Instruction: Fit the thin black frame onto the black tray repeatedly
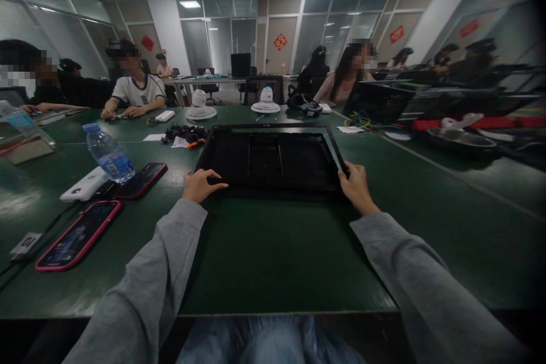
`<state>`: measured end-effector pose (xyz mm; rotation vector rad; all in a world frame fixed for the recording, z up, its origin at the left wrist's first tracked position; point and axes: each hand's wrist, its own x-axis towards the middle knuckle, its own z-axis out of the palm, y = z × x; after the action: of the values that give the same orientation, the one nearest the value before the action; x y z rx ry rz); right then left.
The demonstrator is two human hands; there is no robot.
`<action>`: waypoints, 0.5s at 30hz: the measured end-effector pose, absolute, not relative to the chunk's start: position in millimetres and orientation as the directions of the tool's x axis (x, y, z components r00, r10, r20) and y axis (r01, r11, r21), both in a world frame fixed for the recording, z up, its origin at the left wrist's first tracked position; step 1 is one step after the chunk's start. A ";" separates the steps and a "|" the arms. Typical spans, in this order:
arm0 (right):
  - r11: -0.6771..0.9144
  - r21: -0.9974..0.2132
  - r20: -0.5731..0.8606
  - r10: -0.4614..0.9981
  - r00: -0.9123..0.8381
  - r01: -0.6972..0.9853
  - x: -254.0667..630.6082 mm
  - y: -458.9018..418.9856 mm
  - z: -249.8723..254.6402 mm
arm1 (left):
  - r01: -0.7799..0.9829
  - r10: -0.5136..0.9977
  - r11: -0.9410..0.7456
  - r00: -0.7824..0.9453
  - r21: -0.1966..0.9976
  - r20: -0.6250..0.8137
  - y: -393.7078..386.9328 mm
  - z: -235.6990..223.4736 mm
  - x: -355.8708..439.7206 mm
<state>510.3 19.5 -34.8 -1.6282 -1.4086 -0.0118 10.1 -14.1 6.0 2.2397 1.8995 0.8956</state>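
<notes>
Left hand (pixel 201 185): thumb and forefinger parted at near left corner of black rectangular frame (pixel 273 126); grip cannot be told. Right hand (pixel 355 185): closed on frame's right side. Frame: mid green tabletop (pixel 290 256), black panel (pixel 264 162) visible within. Left: water bottle (pixel 108 153), white power bank (pixel 84 184), two smartphones (pixel 79 236), red-edged. Far: two white fans (pixel 265 107).

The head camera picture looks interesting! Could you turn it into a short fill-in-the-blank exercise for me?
1. The right hand grips the black frame by its ____ side.
2. The colour of the table is ____.
3. Counting them, ____ red-edged phones lie to the left of the left hand.
4. The water bottle has a cap coloured ____.

Missing words: right; green; two; blue.
</notes>
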 end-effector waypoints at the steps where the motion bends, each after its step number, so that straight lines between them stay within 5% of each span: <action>1: 0.110 -0.622 0.551 0.765 0.334 0.775 509.1 18.5 -35.1 | 0.881 0.925 -0.233 0.068 0.413 0.375 -14.5 5.7 9.9; 9: 0.091 -0.648 0.508 0.792 0.340 0.756 507.4 20.1 -36.8 | 0.843 0.904 -0.308 0.114 0.441 0.412 -15.9 7.9 10.4; 15: 0.102 -0.640 0.488 0.819 0.301 0.762 512.5 29.4 -36.9 | 0.878 0.802 -0.052 -0.247 0.475 0.544 0.2 -2.0 -8.2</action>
<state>512.5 29.4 -36.9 -1.6553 -1.4602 0.0796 -8.2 0.2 -2.0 1.9842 2.2269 1.2646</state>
